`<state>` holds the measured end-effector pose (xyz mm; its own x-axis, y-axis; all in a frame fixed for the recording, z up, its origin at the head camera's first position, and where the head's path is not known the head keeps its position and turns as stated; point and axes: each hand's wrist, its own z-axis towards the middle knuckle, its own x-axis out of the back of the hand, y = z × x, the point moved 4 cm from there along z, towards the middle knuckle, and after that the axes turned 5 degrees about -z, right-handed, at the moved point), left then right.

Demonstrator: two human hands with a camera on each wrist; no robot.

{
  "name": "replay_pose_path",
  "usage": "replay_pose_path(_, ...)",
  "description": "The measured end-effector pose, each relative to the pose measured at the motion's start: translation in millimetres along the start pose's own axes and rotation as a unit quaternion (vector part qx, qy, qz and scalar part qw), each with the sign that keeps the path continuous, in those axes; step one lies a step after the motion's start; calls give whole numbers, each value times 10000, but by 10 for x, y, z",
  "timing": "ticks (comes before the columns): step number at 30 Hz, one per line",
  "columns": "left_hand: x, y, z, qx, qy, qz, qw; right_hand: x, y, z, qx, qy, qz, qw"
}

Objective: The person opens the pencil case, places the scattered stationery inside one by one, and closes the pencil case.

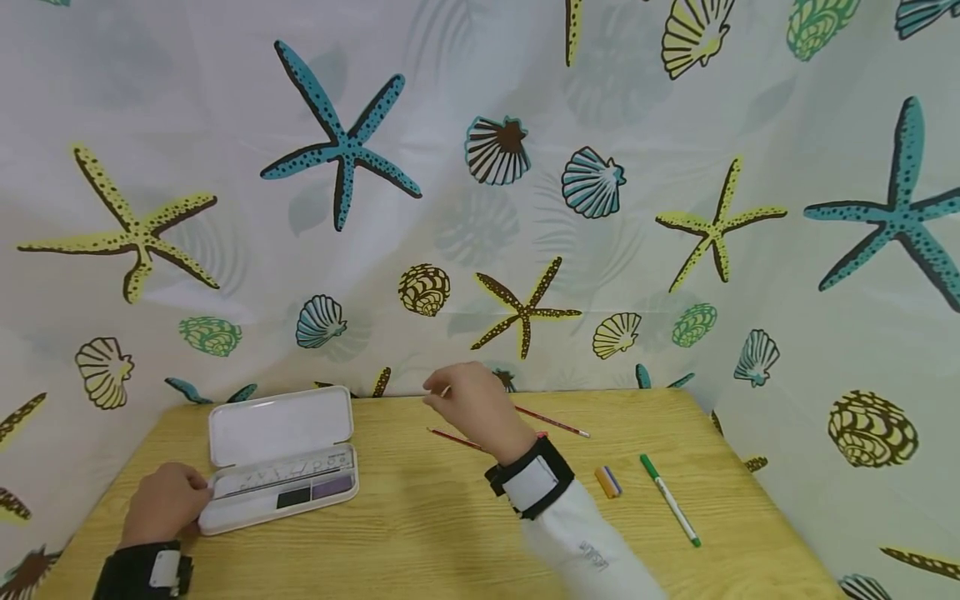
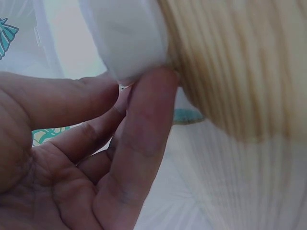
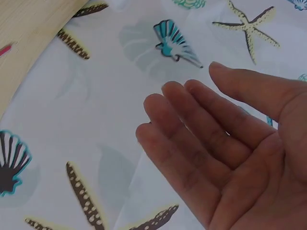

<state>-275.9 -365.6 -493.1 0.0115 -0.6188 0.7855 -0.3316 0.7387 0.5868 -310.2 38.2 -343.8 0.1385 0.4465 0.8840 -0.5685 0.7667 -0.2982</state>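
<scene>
An open white pencil case [image 1: 281, 458] lies on the left of the wooden table [image 1: 420, 533], with a clear ruler and dark and purple items in its tray. My left hand [image 1: 197, 493] rests against the case's left end. In the left wrist view my left hand's fingertips [image 2: 160, 79] touch the case's rounded corner [image 2: 127, 43]. My right hand [image 1: 437, 397] hovers above the table's back middle, over two red pencils [image 1: 553, 422]. In the right wrist view its fingers [image 3: 177, 120] are relaxed and apart, with nothing in the palm.
An orange and blue eraser [image 1: 608, 482] and a green pen [image 1: 670, 499] lie on the right part of the table. A sea-patterned curtain [image 1: 480, 208] hangs close behind and to the right of the table.
</scene>
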Motion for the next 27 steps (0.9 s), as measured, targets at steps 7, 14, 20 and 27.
replay_pose_path(7, -6, -6, 13, 75, 46, 11, 10000, 9, 314, -82, -315, -70, -120, 9994)
replay_pose_path(14, 3, -5, 13, 48, 91, -1, 9999, -99, 541, -200, -637, -352, -87, 9973)
replay_pose_path(20, 1, -3, -5, 28, 33, -39, 10000, -303, 718, -272, -898, -644, -56, 9939)
replay_pose_path(27, 3, 5, -18, 6, 82, -49, 10000, -540, 906, -304, -1208, -806, 27, 9894)
